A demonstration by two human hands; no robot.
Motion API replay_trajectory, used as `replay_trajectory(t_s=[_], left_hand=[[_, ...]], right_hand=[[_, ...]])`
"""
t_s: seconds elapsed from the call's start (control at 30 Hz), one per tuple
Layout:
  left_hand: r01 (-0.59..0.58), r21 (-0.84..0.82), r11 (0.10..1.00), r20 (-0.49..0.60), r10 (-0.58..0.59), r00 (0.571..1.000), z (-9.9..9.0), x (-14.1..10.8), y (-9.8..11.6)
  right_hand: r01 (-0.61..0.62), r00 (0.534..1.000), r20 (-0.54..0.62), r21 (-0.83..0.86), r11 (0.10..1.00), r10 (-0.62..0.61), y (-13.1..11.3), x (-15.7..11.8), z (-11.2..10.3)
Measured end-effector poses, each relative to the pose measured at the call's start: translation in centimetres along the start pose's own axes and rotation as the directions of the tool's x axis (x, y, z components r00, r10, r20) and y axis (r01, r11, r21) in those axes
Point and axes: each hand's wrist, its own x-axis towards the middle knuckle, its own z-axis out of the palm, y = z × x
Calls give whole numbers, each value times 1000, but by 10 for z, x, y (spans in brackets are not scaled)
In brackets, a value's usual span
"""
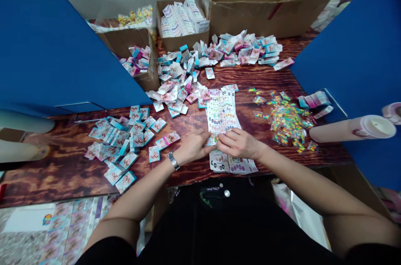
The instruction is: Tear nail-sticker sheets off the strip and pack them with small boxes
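My left hand [194, 146], with a metal watch at its wrist, is closed around a small box [210, 140], mostly hidden by the fingers. Close against it, my right hand [236, 143] has its fingers pinched at the box's edge; what sits in that pinch is too small to make out. Beneath both hands lie long printed sheets [222, 110] with rows of coloured round marks. To the left is a loose pile of closed blue and pink boxes [125, 135]. On the right is a heap of small shiny yellow-green packets [288, 118].
Many more small boxes [184, 72] spread behind the sheets. A carton [183, 42] of printed sheets, a large carton [266, 18] and a carton [145, 77] with boxes and a bag stand at the back. Blue panels [62, 39] flank the wooden table [56, 173].
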Motion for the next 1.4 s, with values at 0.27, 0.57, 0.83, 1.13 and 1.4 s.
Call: replay_trajectory(t_s=[0.27, 0.57, 0.83, 1.13, 1.4], left_hand=[[-8, -129, 992, -20, 5, 1000, -2, -1, -1], [-32, -127, 991, -121, 16, 992, 4, -4, -3], [-59, -161, 985, -263, 15, 965, 3, -4, -1], [-126, -238, 963, -338, 40, 940, 15, -4, 2], [-125, -242, 962, -401, 18, 916, 15, -4, 3]], right_hand=[[-203, 979, 25, 158, 966, 202, -12, 2, 6], [-316, 947, 65, 369, 874, 315, -18, -1, 5], [-424, 857, 40, 623, 657, 514, -31, 1, 9], [-484, 806, 123, 700, 525, 579, -29, 3, 3], [-487, 822, 1, 518, 703, 569, -29, -1, 13]])
